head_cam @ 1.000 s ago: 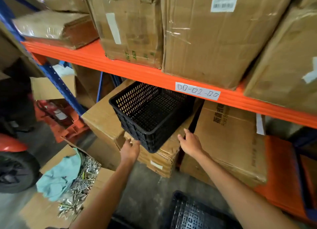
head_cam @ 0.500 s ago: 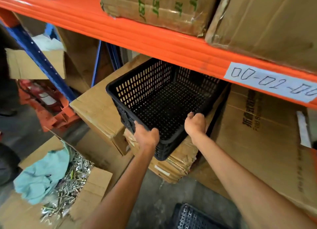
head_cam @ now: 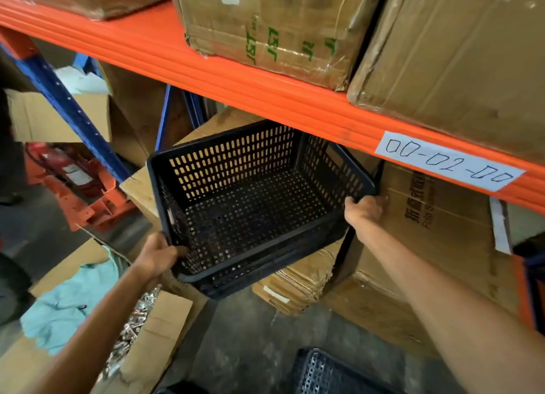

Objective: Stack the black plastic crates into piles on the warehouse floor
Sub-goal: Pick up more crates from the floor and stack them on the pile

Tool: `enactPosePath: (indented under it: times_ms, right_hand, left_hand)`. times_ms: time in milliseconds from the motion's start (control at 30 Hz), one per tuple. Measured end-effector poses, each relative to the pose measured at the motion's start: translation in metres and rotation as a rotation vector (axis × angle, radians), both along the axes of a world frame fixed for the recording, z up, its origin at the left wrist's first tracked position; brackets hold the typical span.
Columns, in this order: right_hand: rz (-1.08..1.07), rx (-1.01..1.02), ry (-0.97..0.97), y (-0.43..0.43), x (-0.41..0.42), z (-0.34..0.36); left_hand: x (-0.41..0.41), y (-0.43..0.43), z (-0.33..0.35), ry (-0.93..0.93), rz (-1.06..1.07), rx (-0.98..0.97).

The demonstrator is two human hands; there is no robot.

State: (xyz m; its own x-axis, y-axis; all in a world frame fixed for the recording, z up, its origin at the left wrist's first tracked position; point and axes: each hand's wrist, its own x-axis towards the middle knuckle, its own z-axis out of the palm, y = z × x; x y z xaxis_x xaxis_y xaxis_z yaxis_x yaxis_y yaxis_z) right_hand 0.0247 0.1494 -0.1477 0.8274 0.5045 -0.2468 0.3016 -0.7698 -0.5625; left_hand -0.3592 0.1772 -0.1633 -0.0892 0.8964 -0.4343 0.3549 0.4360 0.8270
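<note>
Under the orange beam (head_cam: 265, 89), one black crate (head_cam: 253, 204) is sitting tilted, open side facing the person, resting on flattened cardboard (head_cam: 298, 278) and a box (head_cam: 138, 184) behind it. Left hand (head_cam: 156, 256) is gripping the crate's near-left rim, fingers curling over the edge. Right hand (head_cam: 364, 209) is clamping the right rim corner, knuckles nearly touching the big box (head_cam: 436, 246) beside it.

Clearances: crate's far rim is sitting just beneath the beam, tight. Right side is squeezing against the big box, hardly any gap. Left side is opening toward the blue upright (head_cam: 67, 107), some room there. Bare concrete floor (head_cam: 250, 346) is lying open below and toward the person.

Counts: one crate in hand, a second crate (head_cam: 324, 373) is showing at the bottom edge on the floor, only partly in view. A dark edge beside it, cannot tell what it is. Two hands, both closed on the rim. Three boxes are sitting on the shelf above. One open carton (head_cam: 159, 334) at lower left is holding metal hardware (head_cam: 132, 323) and a teal cloth (head_cam: 65, 308). One label (head_cam: 448, 160) on the beam is reading 00-02-00.
</note>
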Motion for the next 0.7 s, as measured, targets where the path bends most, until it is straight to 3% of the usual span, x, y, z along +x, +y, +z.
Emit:
enactPosePath:
  times_ms: [100,167,267,333,400,500,600,700]
  right_hand:
    - [0.049,0.013,-0.223,-0.002,0.004,-0.01]
    - [0.172,-0.085,-0.319,0.007,0.009,-0.007]
    - [0.328,-0.273,-0.297,0.026,0.032,0.003]
    - [0.484,-0.36,-0.16,0.035,0.043,0.011]
    - [0.56,-0.275,0.035,0.044,0.046,0.01]
    - [0.44,0.031,0.272,0.063,0.029,0.0]
    - [0.369,0.138,0.176,0.071,0.021,-0.016]
    - [0.337,0.14,0.2,0.065,0.014,-0.014]
  left_hand:
    - [-0.02,0.023,-0.001,0.026,-0.121,-0.006]
    - [-0.028,0.041,0.0,0.04,-0.186,0.005]
    - [-0.058,0.069,-0.004,0.073,-0.279,-0.029]
    - [-0.076,0.092,-0.003,0.134,-0.354,-0.054]
    - [-0.086,0.122,-0.001,0.282,-0.396,-0.046]
    - [-0.082,0.152,-0.002,0.478,-0.305,0.043]
    - [-0.069,0.158,-0.017,0.422,-0.14,0.171]
    - [-0.073,0.152,-0.021,0.386,-0.112,0.196]
